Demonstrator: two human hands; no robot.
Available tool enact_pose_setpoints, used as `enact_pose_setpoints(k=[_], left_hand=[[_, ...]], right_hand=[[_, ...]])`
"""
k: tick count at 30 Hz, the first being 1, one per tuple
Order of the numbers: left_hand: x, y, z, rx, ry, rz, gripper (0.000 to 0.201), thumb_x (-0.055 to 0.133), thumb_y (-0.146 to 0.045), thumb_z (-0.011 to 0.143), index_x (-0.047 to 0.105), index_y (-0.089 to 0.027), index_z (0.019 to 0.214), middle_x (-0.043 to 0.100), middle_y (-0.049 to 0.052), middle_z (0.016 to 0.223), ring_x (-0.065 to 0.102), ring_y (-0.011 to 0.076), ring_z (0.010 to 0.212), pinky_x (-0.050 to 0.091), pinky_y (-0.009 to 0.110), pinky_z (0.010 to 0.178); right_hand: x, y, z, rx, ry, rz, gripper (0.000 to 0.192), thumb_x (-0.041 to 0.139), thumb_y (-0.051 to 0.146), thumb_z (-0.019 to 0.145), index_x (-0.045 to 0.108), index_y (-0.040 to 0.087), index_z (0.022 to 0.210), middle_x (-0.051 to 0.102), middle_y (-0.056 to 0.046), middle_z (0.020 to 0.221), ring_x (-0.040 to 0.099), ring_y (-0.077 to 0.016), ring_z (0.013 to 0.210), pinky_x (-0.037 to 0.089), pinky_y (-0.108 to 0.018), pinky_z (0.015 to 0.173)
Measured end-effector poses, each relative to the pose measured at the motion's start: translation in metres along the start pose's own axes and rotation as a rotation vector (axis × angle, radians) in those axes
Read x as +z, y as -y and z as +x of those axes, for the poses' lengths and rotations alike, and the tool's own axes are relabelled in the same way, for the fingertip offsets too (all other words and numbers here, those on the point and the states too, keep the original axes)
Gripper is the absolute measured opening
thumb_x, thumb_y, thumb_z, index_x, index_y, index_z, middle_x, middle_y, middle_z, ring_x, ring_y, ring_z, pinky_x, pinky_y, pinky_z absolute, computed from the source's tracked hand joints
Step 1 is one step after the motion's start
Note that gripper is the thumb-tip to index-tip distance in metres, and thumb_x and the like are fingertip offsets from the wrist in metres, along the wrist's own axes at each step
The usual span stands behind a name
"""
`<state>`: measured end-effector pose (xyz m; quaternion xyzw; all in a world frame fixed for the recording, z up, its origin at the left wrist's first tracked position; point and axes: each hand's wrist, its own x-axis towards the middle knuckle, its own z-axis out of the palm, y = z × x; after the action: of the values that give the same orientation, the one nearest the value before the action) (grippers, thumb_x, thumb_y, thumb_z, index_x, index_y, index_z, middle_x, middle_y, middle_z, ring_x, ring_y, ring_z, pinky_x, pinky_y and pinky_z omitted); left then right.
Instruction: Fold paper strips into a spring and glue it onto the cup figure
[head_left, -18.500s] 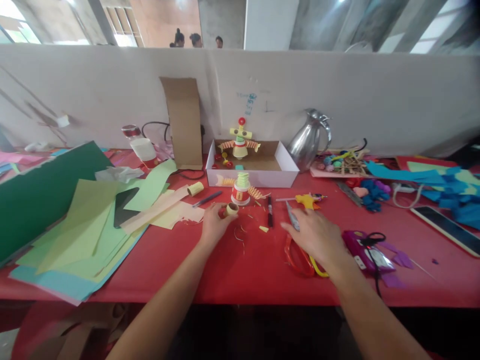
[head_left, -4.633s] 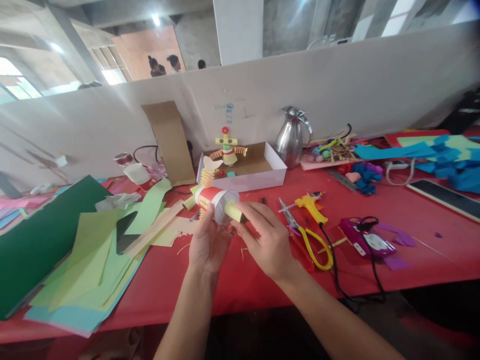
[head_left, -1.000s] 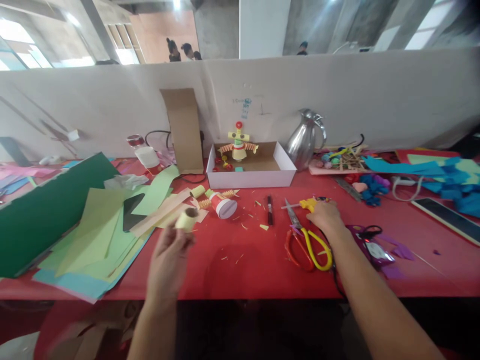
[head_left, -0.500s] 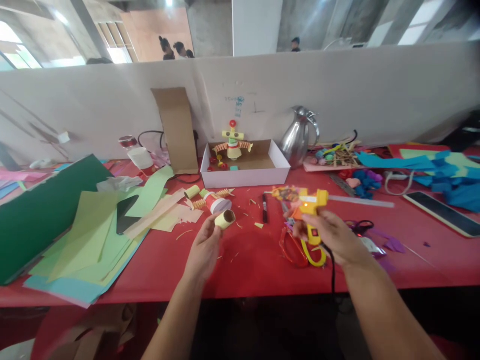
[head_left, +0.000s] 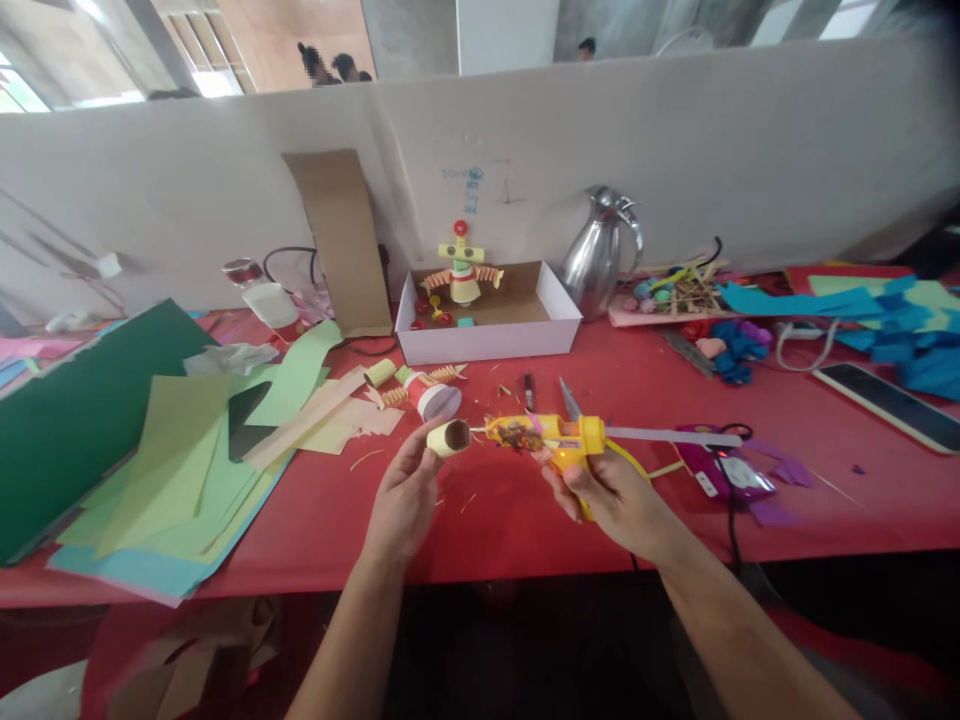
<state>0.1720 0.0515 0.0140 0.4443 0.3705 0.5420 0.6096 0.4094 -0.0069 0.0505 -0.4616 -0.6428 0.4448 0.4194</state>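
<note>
Between the fingers of my left hand [head_left: 405, 490] is a short pale-yellow paper tube [head_left: 444, 438], its open end facing right. My right hand [head_left: 611, 500] is wrapped round the handle of a yellow hot glue gun [head_left: 566, 440]. The gun's metal nozzle points left and is at the tube's open end; whether they touch I cannot tell. A long translucent glue stick [head_left: 675, 436] sticks out of the gun's back. Just beyond my left hand lies a paper figure [head_left: 433, 395] with folded arms, beside another yellow paper tube [head_left: 380, 373].
A white box [head_left: 487, 343] at the back holds a finished-looking paper robot [head_left: 462, 275]. A steel jug [head_left: 600, 255] stands beside it. Coloured paper sheets [head_left: 172, 480] lie left, a phone [head_left: 885, 405] right. A black marker [head_left: 529, 392] and a purple packet [head_left: 724, 475] are on the red table.
My right hand has brought the glue gun leftward and down, so its nozzle is now at the tube. My left hand stays nearly in place, still holding the tube. The view has tilted down slightly.
</note>
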Motion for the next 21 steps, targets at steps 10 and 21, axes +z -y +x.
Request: enact_pose_setpoints(k=[10, 21], left_hand=[[-0.002, 0.0, 0.0, -0.015, -0.003, -0.017, 0.038, 0.066, -0.035, 0.085, 0.066, -0.032, 0.123, 0.064, 0.004, 0.13, 0.053, 0.0206, 0.124, 0.038, 0.035, 0.106], [-0.001, 0.0, 0.001, 0.004, 0.013, -0.086, 0.035, 0.065, -0.03, 0.086, 0.067, -0.032, 0.121, 0.063, 0.003, 0.131, 0.053, 0.0198, 0.124, 0.036, 0.033, 0.107]], right_hand=[[0.003, 0.003, 0.002, -0.01, -0.024, -0.113, 0.058, 0.036, 0.067, 0.094, 0.046, 0.022, 0.059, 0.047, 0.002, 0.05, 0.048, -0.0117, 0.05, 0.039, -0.027, 0.052], [0.005, -0.002, -0.007, 0.031, -0.005, -0.077, 0.051, 0.042, 0.061, 0.095, 0.045, 0.023, 0.061, 0.046, 0.003, 0.053, 0.046, -0.0123, 0.05, 0.047, -0.032, 0.062]])
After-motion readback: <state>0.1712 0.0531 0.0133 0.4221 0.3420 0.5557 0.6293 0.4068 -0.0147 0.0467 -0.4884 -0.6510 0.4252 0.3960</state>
